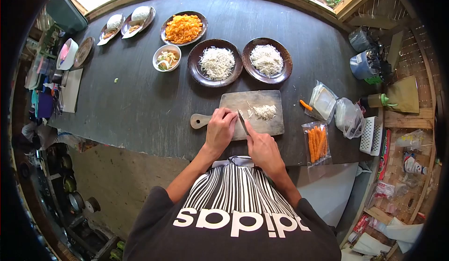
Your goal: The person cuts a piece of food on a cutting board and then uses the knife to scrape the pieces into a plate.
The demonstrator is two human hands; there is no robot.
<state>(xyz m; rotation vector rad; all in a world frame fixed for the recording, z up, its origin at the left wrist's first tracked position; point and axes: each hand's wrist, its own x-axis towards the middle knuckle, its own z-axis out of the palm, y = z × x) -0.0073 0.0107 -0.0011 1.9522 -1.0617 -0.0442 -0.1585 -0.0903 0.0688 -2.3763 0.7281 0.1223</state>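
Observation:
My right hand (264,148) is closed around a knife (242,121), its blade pointing away from me over a wooden cutting board (228,103). Beside the blade, my left hand (221,129) rests on the board with curled fingers, and whatever it pinches is hidden. A small heap of thin white shreds (265,112) lies on the board's right part, with a few loose bits near the knife. Beyond the board, a dark plate (195,76) and a second dark plate (249,74) each bear a mound of similar white shreds.
A plate of chopped orange food (183,28) and a small white bowl (167,58) stand farther back. At right lie bagged carrots (317,143), a loose carrot (306,105), plastic bags (349,117) and a white perforated basket (371,136). Plates with white mounds (141,14) sit back left.

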